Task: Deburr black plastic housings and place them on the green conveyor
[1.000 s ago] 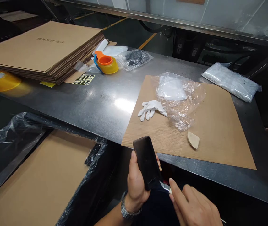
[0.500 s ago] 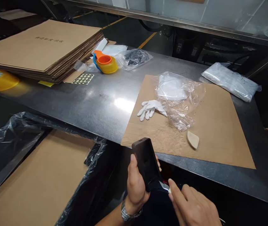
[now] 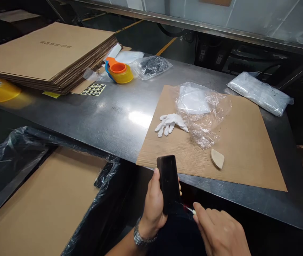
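Left hand [image 3: 153, 204] upright, fingers gripping black case [image 3: 168, 183], right hand [image 3: 220, 227] low, fingers closed on thin tool [image 3: 191, 210], both before table edge [image 3: 210, 188].

Landmark: the tabletop [image 3: 114, 113], brushed metal, a bright patch of light reflected in its surface. Beyond its far edge we record a dark green floor [image 3: 130, 40] marked with a yellow line [image 3: 167, 46]. Above that floor area, also past the tabletop, a metal-edged frame [image 3: 220, 30] runs across the view, with a pale, bluish-grey panel [image 3: 258, 16] over it. Beneath the frame we note two wall sockets [image 3: 219, 59] and a black cable [image 3: 167, 32] in shadow. To the tabletop's near left: a container [image 3: 23, 133] lined with clear plastic.
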Demonstrator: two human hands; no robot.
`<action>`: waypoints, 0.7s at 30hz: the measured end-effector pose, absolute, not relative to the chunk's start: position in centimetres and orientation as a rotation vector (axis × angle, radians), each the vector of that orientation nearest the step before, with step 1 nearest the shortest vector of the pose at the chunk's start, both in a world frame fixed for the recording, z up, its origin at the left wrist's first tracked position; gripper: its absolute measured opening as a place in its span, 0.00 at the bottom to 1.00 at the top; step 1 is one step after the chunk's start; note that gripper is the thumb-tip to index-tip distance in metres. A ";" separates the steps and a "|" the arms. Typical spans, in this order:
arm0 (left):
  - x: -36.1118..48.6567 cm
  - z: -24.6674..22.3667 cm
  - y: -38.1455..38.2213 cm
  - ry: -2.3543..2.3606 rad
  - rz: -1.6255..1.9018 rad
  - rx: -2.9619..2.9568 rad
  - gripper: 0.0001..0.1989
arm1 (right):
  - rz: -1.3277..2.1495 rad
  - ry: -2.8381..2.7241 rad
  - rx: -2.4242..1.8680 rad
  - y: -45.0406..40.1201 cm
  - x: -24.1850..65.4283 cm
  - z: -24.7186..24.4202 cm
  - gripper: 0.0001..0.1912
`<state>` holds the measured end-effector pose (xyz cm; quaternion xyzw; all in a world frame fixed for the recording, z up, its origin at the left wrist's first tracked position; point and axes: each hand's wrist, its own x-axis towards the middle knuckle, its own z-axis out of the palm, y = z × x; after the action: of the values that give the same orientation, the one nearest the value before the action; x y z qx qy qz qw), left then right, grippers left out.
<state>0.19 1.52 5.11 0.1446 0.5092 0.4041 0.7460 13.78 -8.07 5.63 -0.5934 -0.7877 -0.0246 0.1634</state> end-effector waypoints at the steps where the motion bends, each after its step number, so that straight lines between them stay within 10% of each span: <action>1: 0.2 5.1 1.5 1.117 0.869 0.315 0.28 | -0.056 -2.242 -1.695 -8.0 13.8 5.6 0.14; 21: 0.4 4.9 0.8 1.209 0.854 0.552 0.28 | 0.192 -2.298 -1.842 -8.2 13.9 4.8 0.19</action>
<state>0.45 0.82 4.93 0.2482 0.5435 0.3838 0.7041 13.89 -8.19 4.85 -0.6213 -0.7751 0.0646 0.0948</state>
